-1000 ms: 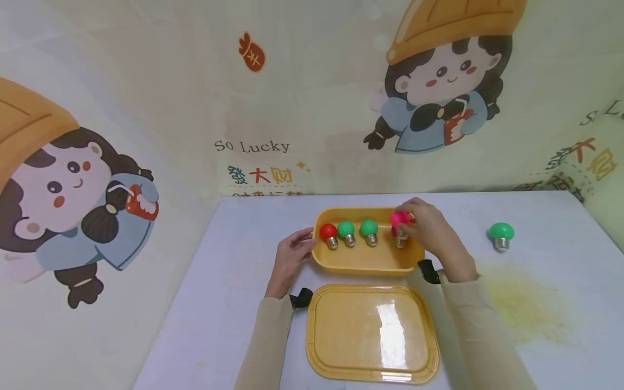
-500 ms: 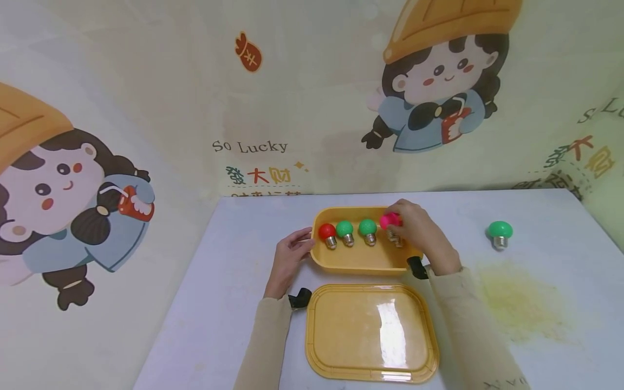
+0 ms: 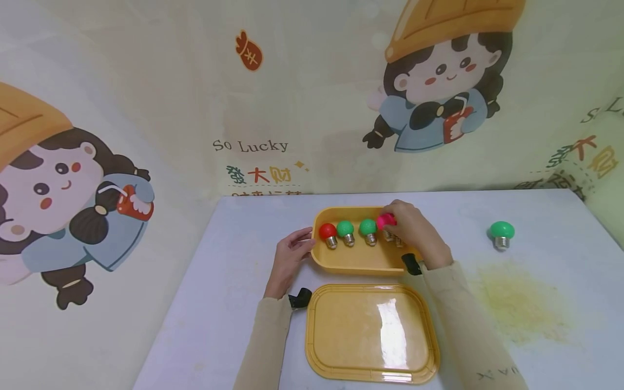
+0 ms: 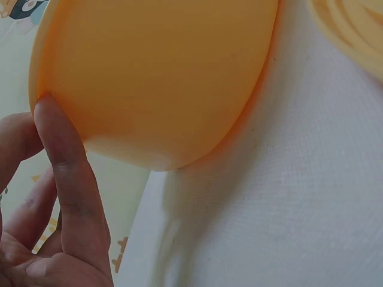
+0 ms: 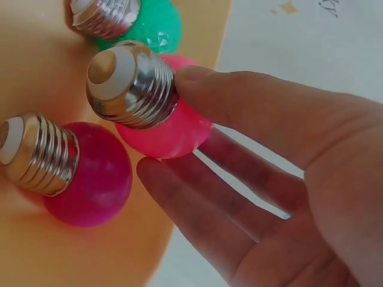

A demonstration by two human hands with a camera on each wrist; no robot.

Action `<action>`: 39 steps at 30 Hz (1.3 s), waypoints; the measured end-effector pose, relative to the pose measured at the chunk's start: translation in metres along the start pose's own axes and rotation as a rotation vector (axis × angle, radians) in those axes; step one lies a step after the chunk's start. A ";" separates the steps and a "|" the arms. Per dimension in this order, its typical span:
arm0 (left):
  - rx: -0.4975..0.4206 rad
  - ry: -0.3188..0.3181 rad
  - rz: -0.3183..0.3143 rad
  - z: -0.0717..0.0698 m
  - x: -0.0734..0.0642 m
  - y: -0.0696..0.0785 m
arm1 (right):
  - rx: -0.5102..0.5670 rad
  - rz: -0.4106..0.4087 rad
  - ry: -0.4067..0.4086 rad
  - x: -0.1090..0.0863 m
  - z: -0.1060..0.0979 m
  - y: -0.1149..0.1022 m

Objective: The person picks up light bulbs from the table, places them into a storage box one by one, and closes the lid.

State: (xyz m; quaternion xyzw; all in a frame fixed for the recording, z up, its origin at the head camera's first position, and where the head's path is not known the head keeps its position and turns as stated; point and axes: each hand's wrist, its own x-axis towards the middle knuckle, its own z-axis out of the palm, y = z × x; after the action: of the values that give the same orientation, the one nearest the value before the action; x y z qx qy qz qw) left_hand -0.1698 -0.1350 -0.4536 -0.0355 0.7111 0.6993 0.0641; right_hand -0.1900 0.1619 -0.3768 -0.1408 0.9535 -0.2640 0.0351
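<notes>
A yellow rectangular box [image 3: 363, 262] with rounded corners stands on the table. My left hand [image 3: 290, 260] pinches the rim at its left end, as the left wrist view shows. Over the box's right part, my right hand [image 3: 416, 230] holds a bright pink light bulb [image 5: 164, 128] between thumb and fingers, its metal screw base pointing toward me. A darker magenta bulb [image 5: 90, 179] lies beside it in the box, mostly hidden by the hand in the head view. To the left, in a row, lie a red bulb [image 3: 327, 233] and two green bulbs, the nearer one [image 3: 368, 228] close to the pink bulb.
In front of the box, a yellow lid [image 3: 368, 336] lies flat on the white table [image 3: 219, 303]. Another green bulb [image 3: 502, 232] stands on its base at the right. A printed cloth [image 3: 317, 97] hangs behind the table and along its left side.
My right hand has moved left with the pink bulb, bringing it close to the nearer green bulb. The left hand has stayed at the box's left end.
</notes>
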 end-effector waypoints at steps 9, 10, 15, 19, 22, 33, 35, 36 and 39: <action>-0.001 -0.002 0.008 0.000 0.000 0.001 | -0.016 0.000 -0.019 0.005 0.002 -0.001; -0.003 -0.001 0.009 0.001 0.000 0.001 | -0.015 -0.002 -0.021 0.006 0.002 -0.001; -0.004 -0.003 0.009 0.001 0.000 -0.001 | -0.010 0.010 -0.047 0.009 0.005 0.000; -0.009 -0.001 0.010 0.001 0.000 -0.001 | -0.012 0.023 -0.076 0.012 0.007 0.001; -0.015 -0.003 0.009 0.000 -0.001 0.000 | -0.010 0.021 -0.088 0.015 0.009 0.003; -0.019 -0.015 -0.006 0.000 0.000 0.000 | -0.022 -0.001 -0.111 0.018 0.012 0.005; -0.025 -0.018 -0.002 0.000 0.000 0.000 | -0.026 0.001 -0.113 0.018 0.011 0.005; -0.027 -0.020 0.000 0.000 0.000 0.000 | -0.027 0.005 -0.115 0.018 0.011 0.005; -0.014 -0.017 0.000 -0.001 0.000 0.000 | -0.031 0.014 -0.121 0.017 0.009 0.004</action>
State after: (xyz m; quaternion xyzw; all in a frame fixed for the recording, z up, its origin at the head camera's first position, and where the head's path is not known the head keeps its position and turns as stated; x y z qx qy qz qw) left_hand -0.1698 -0.1357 -0.4532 -0.0299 0.7055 0.7046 0.0696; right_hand -0.2063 0.1559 -0.3864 -0.1503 0.9546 -0.2401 0.0922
